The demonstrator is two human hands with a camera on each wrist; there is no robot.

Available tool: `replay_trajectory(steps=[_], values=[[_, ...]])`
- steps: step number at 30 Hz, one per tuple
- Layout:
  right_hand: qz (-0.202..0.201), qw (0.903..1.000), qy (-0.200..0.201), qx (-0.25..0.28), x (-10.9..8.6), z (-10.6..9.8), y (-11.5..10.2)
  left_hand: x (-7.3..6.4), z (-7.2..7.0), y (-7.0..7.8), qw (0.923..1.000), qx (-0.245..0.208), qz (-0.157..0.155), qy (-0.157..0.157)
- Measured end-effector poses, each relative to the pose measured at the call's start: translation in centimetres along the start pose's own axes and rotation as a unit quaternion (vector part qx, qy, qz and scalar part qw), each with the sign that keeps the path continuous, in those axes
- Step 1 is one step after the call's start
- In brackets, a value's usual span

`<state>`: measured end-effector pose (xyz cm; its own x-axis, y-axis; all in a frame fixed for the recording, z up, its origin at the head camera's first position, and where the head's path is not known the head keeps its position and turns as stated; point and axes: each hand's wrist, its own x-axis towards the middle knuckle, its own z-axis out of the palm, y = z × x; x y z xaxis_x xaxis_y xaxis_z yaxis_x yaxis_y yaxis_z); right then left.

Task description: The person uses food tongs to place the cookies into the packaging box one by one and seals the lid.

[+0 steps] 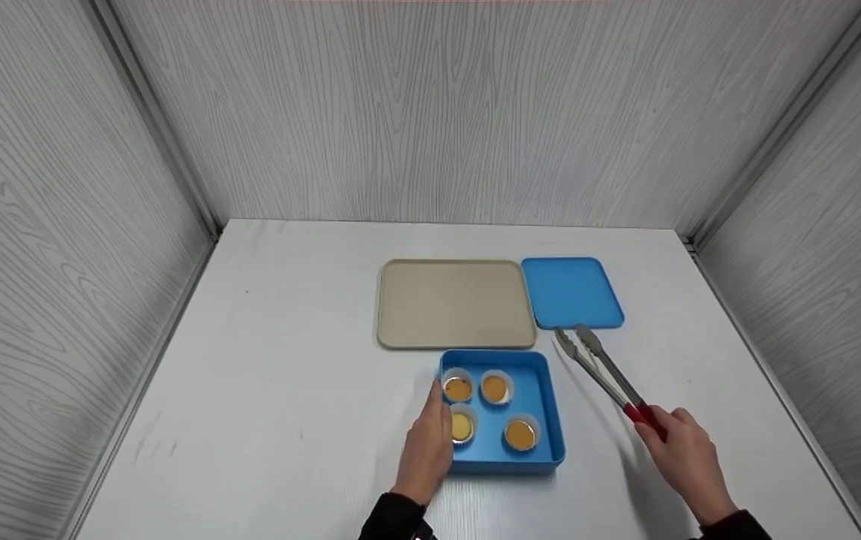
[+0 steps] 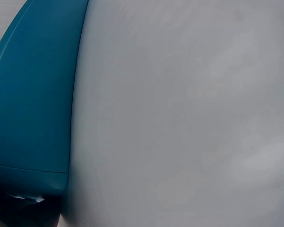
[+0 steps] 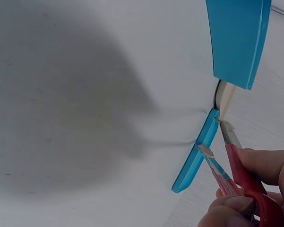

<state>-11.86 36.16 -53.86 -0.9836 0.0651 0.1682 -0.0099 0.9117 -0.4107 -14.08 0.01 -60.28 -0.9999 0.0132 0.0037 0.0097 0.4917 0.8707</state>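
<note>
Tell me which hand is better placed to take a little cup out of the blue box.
Probably the right hand: it holds tongs whose tips are apart and near the far right corner of the blue box. The left hand rests against its left side and could steady it.

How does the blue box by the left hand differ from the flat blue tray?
The blue box has tall walls; the flat blue tray is low. The box stands nearer and holds four small round cups; the tray lies farther back. The left hand touches the box, not the tray. Both are blue, with rounded corners.
</note>
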Motion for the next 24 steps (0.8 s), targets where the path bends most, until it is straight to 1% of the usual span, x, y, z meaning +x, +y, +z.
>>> replay_trajectory(steps=[11, 14, 16, 19, 24], values=[[-0.038, 0.9987, 0.033, -0.010, -0.7, 1.5, 0.0, -0.1, -0.2, 0.0, 1.0000, 0.007, 0.006, 0.003], [-0.037, 0.9987, 0.030, -0.019, -1.0, 1.7, -0.1, 0.0, -0.2, 0.0, 0.9999, 0.009, 0.007, 0.004], [-0.028, 0.9989, 0.020, -0.032, -1.1, 1.7, -0.2, 0.0, -0.2, 0.0, 0.9999, 0.010, 0.007, 0.004], [-0.015, 0.9985, -0.008, -0.052, -1.2, 1.8, -0.3, 0.0, -0.3, 0.0, 0.9999, 0.012, 0.007, 0.005], [-0.003, 0.9954, -0.054, -0.079, -0.9, 2.1, -0.5, 0.0, -0.4, -0.1, 0.9999, 0.012, 0.007, 0.006]])
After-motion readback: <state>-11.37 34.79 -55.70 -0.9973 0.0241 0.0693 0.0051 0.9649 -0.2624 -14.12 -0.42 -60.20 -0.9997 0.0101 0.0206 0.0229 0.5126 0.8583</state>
